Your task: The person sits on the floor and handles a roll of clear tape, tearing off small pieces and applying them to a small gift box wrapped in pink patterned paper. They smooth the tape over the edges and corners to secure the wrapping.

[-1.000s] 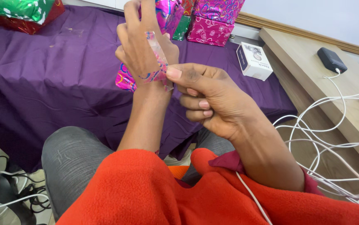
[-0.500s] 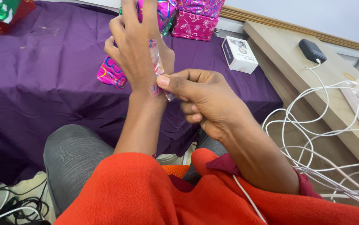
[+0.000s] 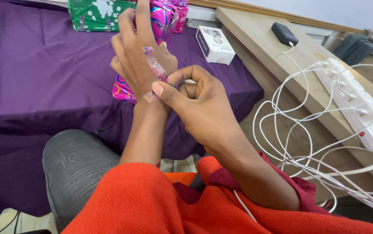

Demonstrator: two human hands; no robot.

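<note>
— Hands first, from the head view?
— Left hand [image 3: 138, 56] is raised, fingers loosely spread, a strip of clear tape [image 3: 154, 71] stuck along its back. Right hand [image 3: 190, 99] pinches the strip's lower end between thumb and forefinger.
— Behind them?
— Pink wrapped parcel [image 3: 123, 89] on the purple cloth [image 3: 43, 78]; a small white box [image 3: 214, 43] lies closed, contents unseen.
</note>
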